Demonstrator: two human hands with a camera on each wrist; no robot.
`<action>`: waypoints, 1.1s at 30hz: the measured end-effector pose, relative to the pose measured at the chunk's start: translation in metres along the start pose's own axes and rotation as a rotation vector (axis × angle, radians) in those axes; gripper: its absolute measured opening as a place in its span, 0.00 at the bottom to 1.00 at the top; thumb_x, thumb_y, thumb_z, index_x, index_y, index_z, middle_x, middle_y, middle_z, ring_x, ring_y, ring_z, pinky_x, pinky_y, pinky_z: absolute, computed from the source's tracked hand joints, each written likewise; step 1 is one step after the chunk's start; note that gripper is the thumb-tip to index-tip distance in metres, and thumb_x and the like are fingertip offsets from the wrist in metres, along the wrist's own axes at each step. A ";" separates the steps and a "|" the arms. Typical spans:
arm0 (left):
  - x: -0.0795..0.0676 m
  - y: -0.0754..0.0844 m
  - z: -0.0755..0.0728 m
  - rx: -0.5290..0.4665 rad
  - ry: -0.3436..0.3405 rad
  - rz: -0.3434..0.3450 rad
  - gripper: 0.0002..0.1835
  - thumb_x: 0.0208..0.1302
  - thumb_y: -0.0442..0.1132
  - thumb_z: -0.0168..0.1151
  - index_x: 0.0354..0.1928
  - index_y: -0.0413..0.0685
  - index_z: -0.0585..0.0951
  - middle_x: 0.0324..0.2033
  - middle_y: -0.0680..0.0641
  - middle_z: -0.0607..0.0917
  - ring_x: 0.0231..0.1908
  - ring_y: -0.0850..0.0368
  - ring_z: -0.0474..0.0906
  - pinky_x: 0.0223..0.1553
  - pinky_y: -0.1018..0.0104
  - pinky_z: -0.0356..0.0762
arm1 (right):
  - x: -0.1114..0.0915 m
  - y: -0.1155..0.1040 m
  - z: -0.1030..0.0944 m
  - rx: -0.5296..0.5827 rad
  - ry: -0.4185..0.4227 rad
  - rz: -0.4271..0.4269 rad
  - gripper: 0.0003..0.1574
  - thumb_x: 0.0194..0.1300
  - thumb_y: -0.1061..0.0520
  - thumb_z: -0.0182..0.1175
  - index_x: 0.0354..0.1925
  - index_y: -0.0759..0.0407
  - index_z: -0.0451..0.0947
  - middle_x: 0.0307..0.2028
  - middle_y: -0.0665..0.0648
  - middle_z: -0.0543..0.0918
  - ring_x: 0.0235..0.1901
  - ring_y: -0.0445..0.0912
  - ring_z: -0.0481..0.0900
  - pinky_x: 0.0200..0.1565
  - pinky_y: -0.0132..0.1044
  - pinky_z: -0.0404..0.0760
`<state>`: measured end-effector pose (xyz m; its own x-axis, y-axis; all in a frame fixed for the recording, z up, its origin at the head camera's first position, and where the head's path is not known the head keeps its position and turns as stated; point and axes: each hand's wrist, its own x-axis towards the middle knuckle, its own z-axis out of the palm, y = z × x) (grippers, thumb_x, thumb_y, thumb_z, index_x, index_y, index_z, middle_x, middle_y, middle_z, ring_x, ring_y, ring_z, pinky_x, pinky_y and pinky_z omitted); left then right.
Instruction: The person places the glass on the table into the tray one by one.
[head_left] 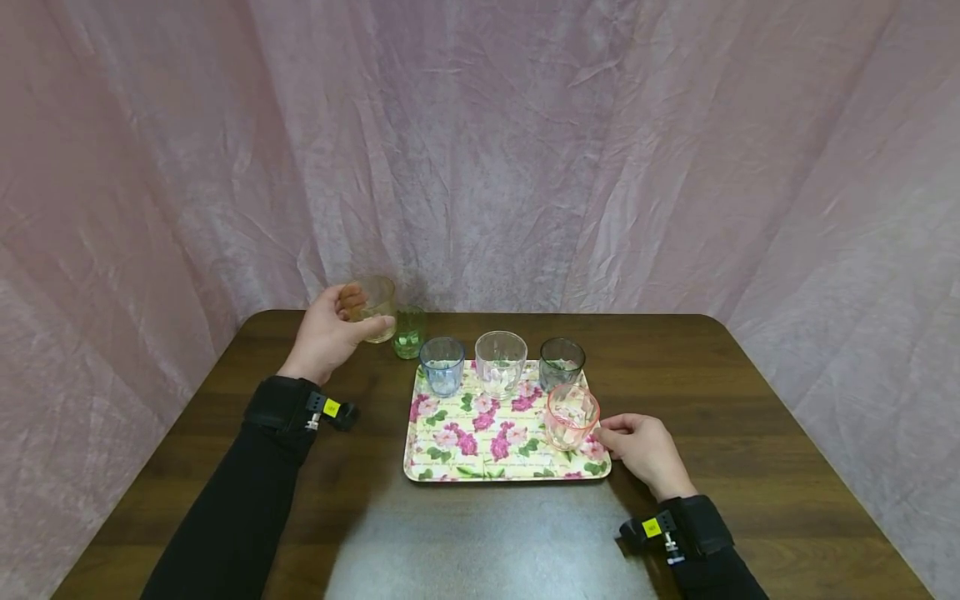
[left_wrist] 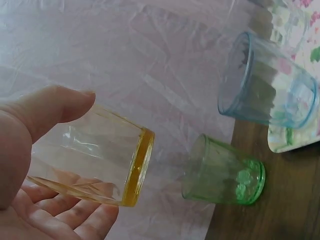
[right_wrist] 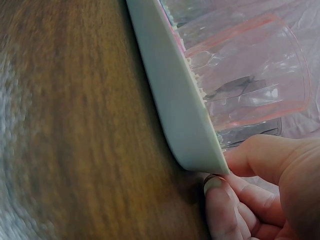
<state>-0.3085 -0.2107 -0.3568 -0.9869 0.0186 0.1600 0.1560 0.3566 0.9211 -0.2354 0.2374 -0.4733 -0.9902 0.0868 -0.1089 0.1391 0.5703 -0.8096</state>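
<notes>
My left hand (head_left: pixel 322 340) grips a yellow-tinted glass (left_wrist: pixel 107 157) between thumb and fingers, held up at the table's far left; its thick amber base shows in the left wrist view. Just right of it a green glass (head_left: pixel 408 336) stands upright on the table. My right hand (head_left: pixel 643 450) pinches the right rim of a floral tray (head_left: pixel 442 465), thumb on top and fingers low at the edge. Close to that thumb, a pink-rimmed glass (head_left: pixel 572 419) stands on the tray.
Along the tray's back stand a blue glass (head_left: pixel 442 368), a clear glass (head_left: pixel 500 367) and a grey glass (head_left: pixel 561 365). The brown wooden table (head_left: pixel 720 383) ends at a pink curtain (head_left: pixel 510 167) behind.
</notes>
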 end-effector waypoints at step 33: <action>-0.012 0.032 0.041 -0.008 -0.090 0.092 0.44 0.58 0.44 0.76 0.70 0.40 0.62 0.62 0.41 0.70 0.61 0.49 0.63 0.65 0.48 0.60 | -0.001 -0.001 -0.001 -0.006 0.002 -0.001 0.14 0.67 0.55 0.66 0.44 0.65 0.83 0.35 0.56 0.84 0.29 0.45 0.80 0.30 0.35 0.80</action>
<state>-0.2929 -0.1616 -0.3440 -0.9681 0.1343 0.2115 0.2456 0.3419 0.9071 -0.2346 0.2375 -0.4719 -0.9904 0.0872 -0.1069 0.1377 0.5751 -0.8064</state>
